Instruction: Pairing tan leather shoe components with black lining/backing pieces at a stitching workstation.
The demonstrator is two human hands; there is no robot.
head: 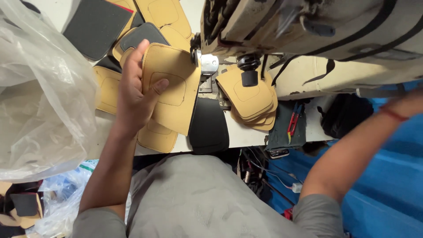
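My left hand grips a tan leather piece with a stitched outline, holding it by its left edge beside the sewing machine's presser foot. Under it lie more tan pieces and a black piece. My right arm reaches out to the right; its hand runs out of the frame at the right edge, with a red band at the wrist. A stack of tan stitched pieces rests right of the needle area.
The sewing machine body fills the top right. A clear plastic bag bulges at the left. Black and tan pieces lie at the top left. Red-handled snips rest on a dark cloth. Blue sheeting covers the right.
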